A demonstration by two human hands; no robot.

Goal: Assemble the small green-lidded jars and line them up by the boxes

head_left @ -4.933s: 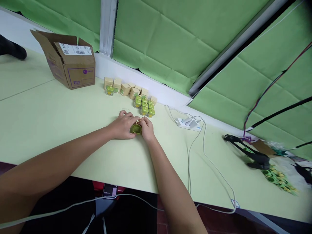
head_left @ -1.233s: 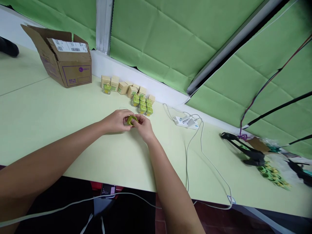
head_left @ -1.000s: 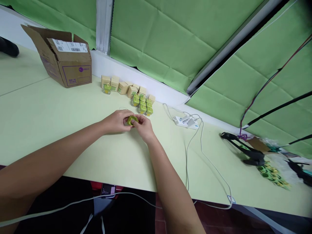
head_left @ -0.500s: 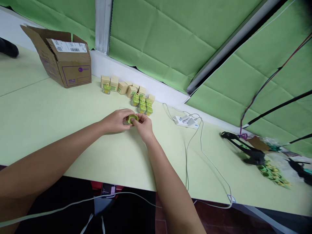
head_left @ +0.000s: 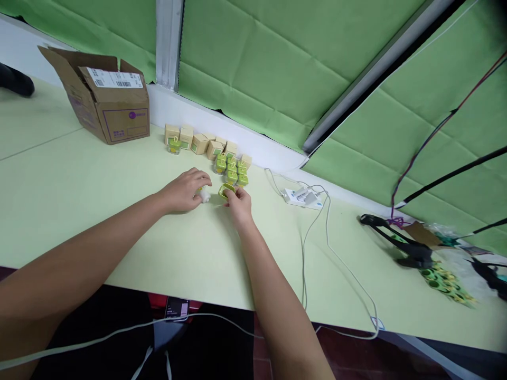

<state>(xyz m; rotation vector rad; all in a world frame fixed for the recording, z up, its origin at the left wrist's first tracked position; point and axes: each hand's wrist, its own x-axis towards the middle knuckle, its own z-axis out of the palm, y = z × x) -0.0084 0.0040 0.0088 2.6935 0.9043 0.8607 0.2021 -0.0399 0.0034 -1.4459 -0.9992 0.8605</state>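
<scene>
My left hand (head_left: pixel 182 191) curls its thumb and fingers round a small pale jar (head_left: pixel 204 195) with a yellow spot, just above or on the table; the hand covers much of it. To its right, my right hand (head_left: pixel 238 205) pinches a green square lid (head_left: pixel 227 190), tilted so that its hollow side shows. Jar and lid are apart. Behind the right hand stand several small clear jars with green lids (head_left: pixel 232 174). One more green-lidded jar (head_left: pixel 173 145) stands farther left.
Small tan boxes (head_left: pixel 186 137) line the wall behind the jars. A large open carton (head_left: pixel 125 121) stands at the back left. On the right lie a white power strip (head_left: pixel 303 198) with trailing cables, a black stand (head_left: pixel 412 252) and a heap of green-yellow pieces (head_left: pixel 446 285).
My hands have drawn apart. The green lid has moved to the right with my right hand, away from the jar in my left, and its hollow side now shows.
</scene>
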